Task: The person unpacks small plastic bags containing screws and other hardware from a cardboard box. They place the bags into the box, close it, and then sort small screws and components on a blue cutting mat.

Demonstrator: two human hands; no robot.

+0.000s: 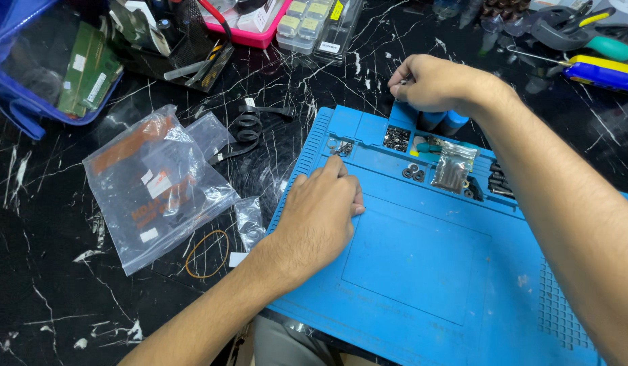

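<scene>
Left hand [319,220] lies palm down on the blue work mat [422,271], fingers loosely curled with nothing gripped, the forefinger stretched up to the small metal rings [340,146] in the mat's top-left compartment, its tip touching or just short of them. Right hand [433,83] hovers over the mat's far edge, fingers pinched shut on something thin and metallic; exactly what it is can't be made out. Just below that hand, a compartment of tiny dark screws [397,137], then black washers [414,173], and a small clear bag of screws [454,167] lying across the tray row. Left of the mat, on the black marbled surface [49,271], a large clear zip bag [154,186], a rubber band [207,254] beside it, and a coiled black strap [247,127] further up. Far right, a yellow and blue tool handle [602,72].
</scene>
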